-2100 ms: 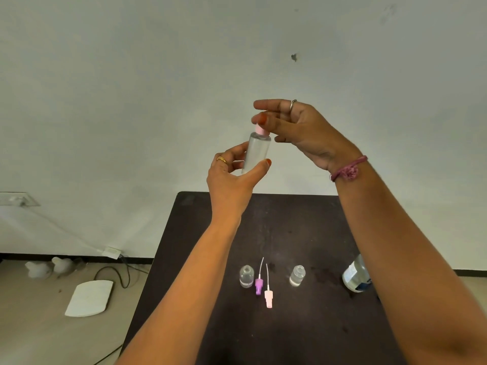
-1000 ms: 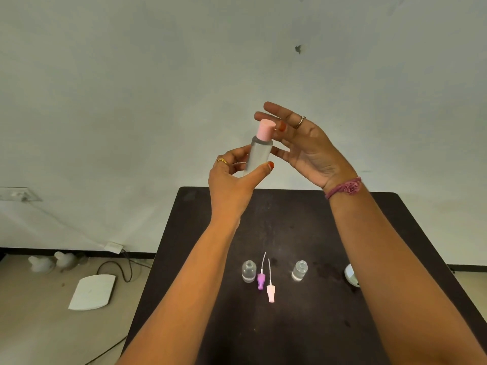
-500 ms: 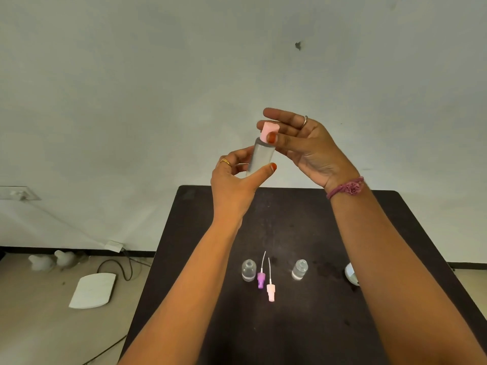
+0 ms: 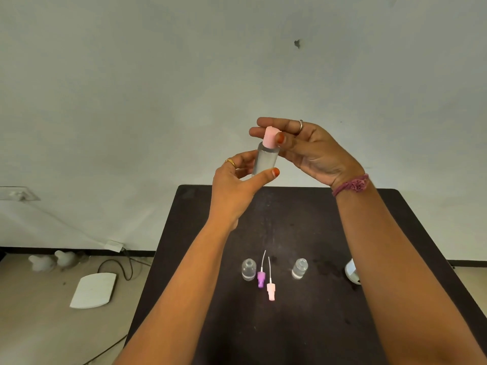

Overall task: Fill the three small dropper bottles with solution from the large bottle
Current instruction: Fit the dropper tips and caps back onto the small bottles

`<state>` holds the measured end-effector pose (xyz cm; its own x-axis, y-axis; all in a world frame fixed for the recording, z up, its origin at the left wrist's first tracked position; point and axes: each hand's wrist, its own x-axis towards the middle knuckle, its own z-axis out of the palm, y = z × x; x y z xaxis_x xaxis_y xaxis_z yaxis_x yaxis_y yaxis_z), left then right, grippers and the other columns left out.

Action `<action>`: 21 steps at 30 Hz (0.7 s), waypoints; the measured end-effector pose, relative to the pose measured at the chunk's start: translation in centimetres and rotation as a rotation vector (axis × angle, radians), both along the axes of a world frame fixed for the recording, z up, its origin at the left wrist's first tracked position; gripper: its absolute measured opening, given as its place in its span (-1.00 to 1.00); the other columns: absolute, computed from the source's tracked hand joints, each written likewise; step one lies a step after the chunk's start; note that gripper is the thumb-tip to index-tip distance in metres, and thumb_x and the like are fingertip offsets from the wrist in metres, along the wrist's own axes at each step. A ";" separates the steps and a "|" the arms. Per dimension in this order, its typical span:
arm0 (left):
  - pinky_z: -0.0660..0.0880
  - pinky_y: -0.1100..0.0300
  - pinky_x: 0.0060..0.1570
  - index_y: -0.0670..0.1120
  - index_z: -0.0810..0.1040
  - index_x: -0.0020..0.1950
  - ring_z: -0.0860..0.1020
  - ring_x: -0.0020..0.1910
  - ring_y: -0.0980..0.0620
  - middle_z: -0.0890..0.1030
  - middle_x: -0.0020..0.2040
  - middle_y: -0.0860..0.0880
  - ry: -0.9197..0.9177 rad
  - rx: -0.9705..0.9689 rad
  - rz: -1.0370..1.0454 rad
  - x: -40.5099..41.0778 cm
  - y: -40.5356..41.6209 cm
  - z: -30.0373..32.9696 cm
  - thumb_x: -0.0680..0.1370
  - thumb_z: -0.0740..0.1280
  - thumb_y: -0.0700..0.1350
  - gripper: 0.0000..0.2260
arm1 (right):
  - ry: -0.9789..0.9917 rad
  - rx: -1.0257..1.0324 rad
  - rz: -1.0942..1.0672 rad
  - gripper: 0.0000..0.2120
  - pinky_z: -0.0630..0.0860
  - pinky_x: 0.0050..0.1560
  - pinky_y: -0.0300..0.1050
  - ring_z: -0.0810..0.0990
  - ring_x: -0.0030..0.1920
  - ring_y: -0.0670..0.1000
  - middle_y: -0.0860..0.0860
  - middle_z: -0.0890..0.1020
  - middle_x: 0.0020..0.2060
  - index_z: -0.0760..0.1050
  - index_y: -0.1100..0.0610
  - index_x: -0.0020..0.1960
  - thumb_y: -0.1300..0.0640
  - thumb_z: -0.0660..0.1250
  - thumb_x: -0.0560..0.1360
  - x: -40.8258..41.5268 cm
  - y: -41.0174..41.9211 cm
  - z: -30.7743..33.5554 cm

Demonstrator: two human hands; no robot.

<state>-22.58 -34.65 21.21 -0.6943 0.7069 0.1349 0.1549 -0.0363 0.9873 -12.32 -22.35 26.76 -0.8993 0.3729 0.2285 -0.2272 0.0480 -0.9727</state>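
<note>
Holding a clear bottle (image 4: pixel 265 159) above the table's far edge, the left hand (image 4: pixel 237 191) pinches its body while the right hand (image 4: pixel 311 151) pinches the pink cap (image 4: pixel 271 138). Cross-threading the cap could leak solution onto the table (image 4: pixel 311 325).

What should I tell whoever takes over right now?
Left hand grips a clear small bottle raised above the table. Right hand pinches its pink cap.
Two small bottles stand uncapped; purple and pink dropper tops lie between them.
Large bottle at right, mostly hidden.
Left: cap seating unclear; the two tops remain off.
</note>
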 end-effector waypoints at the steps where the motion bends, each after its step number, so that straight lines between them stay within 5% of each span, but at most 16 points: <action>1: 0.56 0.08 0.13 0.01 0.55 0.17 0.59 0.07 0.07 0.63 0.09 0.06 0.000 -0.011 -0.026 -0.1 0.0 0.0 0.35 0.54 0.01 -0.57 | -0.005 0.028 -0.002 -0.65 0.45 0.27 -0.09 0.51 0.28 0.07 0.06 0.62 0.15 0.45 0.17 0.27 0.16 0.25 0.49 -0.1 0.0 0.0; 7: 0.58 0.17 0.07 -0.05 0.49 0.24 0.61 0.06 0.08 0.61 0.06 0.07 0.068 -0.074 -0.094 -0.1 0.0 0.3 0.43 0.48 -0.03 -0.59 | 0.007 0.089 -0.194 -0.76 0.50 0.17 -0.17 0.62 0.13 0.02 0.01 0.69 -0.02 0.55 0.15 0.15 0.17 0.32 0.49 -1.1 -0.7 -0.9; 10: 0.59 0.05 0.07 -0.08 0.51 0.23 0.61 0.06 0.06 0.63 0.09 0.01 0.054 -0.069 -0.041 0.0 0.3 -0.3 0.42 0.49 -0.03 -0.58 | 0.026 0.052 -0.299 -0.79 0.52 0.07 -0.25 0.65 0.07 -0.01 0.02 0.70 -0.06 0.57 0.20 0.14 0.25 0.35 0.50 -1.3 -1.3 -1.4; 13: 0.59 0.03 0.08 -0.11 0.53 0.24 0.62 0.04 0.08 0.64 0.09 0.00 0.076 -0.067 0.021 0.2 0.6 -1.1 0.40 0.51 -0.02 -0.54 | 0.033 0.049 -0.383 -0.77 0.56 0.09 -0.16 0.66 0.05 0.02 0.09 0.70 -0.04 0.57 0.27 0.14 0.28 0.38 0.48 -1.7 -1.7 -2.0; 21: 0.51 0.33 0.03 -0.10 0.55 0.24 0.60 0.04 0.14 0.65 0.09 0.03 0.147 -0.045 0.102 0.3 1.4 -1.9 0.41 0.50 0.02 -0.55 | 0.024 0.070 -0.531 -0.75 0.55 0.09 -0.20 0.68 -0.02 -0.06 0.04 0.69 -0.02 0.59 0.17 0.12 0.18 0.43 0.45 -2.6 -2.3 -2.9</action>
<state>-22.28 -33.21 19.27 -0.7376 0.6417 0.2101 0.2985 0.0308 0.9539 -14.89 -24.66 23.88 -0.5853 0.7582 0.2875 -0.1767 0.2268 -0.9578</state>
